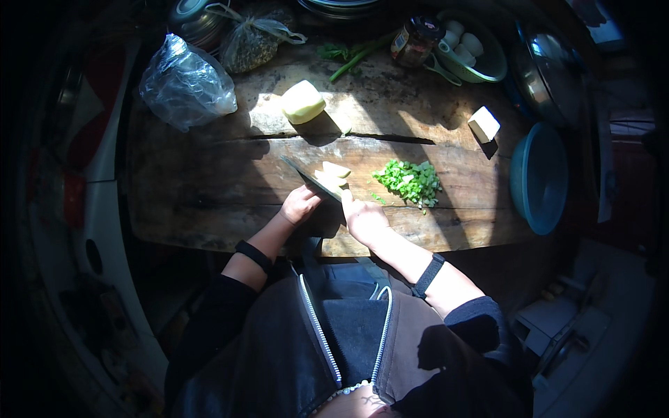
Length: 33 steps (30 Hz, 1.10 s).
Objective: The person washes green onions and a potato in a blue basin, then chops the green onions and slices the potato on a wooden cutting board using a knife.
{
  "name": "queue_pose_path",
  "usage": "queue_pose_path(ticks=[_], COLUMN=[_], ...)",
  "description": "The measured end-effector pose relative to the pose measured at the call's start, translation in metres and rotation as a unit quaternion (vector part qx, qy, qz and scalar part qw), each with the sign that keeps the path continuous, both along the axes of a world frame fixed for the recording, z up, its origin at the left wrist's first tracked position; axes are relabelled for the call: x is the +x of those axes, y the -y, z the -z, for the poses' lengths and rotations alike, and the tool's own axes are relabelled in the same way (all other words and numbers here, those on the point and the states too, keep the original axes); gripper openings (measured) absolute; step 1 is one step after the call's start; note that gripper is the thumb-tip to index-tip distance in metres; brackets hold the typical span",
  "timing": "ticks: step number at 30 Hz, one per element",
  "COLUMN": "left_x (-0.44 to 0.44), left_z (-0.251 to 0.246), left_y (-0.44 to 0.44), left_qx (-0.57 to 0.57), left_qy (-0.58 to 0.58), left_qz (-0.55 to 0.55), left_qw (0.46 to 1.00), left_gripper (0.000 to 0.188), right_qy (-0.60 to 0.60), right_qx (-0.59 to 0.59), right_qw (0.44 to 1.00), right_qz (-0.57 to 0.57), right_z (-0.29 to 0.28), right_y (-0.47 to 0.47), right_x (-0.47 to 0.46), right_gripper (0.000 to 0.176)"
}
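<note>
My right hand (364, 215) grips the handle of a kitchen knife (308, 177), whose blade points up and left over the wooden board (198, 209). Close behind the blade is my left hand (301, 204), its fingertips hidden; whether it holds a piece cannot be told. Pale cut slices (335, 170) lie just beyond the blade. To their right sits a heap of chopped green vegetable (408, 180). A larger peeled pale piece (303, 102) stands farther back, with a small slice beside it. A white block (484, 124) rests at the right.
A blue bowl (544, 178) stands tilted at the board's right edge. Along the back are a clear plastic bag (188, 83), a tied bag of dry food (251, 44), green stalks (363, 54), a glass jar (415, 42) and a green colander (494, 65) holding several white round items.
</note>
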State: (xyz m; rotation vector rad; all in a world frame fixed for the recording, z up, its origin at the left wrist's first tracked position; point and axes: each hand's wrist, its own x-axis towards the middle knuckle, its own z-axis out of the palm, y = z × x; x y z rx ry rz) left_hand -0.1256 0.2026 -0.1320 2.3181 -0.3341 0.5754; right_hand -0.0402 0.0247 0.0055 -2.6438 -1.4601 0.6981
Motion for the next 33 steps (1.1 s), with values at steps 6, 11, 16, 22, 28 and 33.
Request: queue_pose_path(ticks=[6, 11, 16, 22, 28, 33], left_x=[-0.004, -0.012, 0.023, 0.041, 0.063, 0.073], left_z=[-0.050, -0.142, -0.172, -0.147, -0.128, -0.112], left_y=[-0.004, 0.008, 0.013, 0.010, -0.001, -0.001], left_qx=[0.066, 0.065, 0.021, 0.038, 0.062, 0.085], left_qy=[-0.077, 0.130, -0.308, -0.323, -0.297, -0.332], left_qz=[0.060, 0.178, 0.052, 0.073, 0.124, 0.135], left_qw=[0.993, 0.973, 0.950, 0.943, 0.945, 0.930], left_gripper=[0.024, 0.020, 0.042, 0.048, 0.033, 0.024], right_qy=[0.044, 0.134, 0.129, 0.137, 0.143, 0.136], right_qx=[0.120, 0.230, 0.242, 0.267, 0.270, 0.275], right_qw=[0.992, 0.963, 0.959, 0.948, 0.941, 0.937], right_qz=[0.016, -0.041, -0.071, -0.106, -0.143, -0.165], right_z=[0.007, -0.001, -0.006, -0.006, -0.007, -0.009], right_y=[0.013, 0.034, 0.038, 0.039, 0.047, 0.055], right_x=[0.004, 0.003, 0.001, 0.002, 0.003, 0.004], right_gripper=[0.016, 0.017, 0.023, 0.026, 0.029, 0.031])
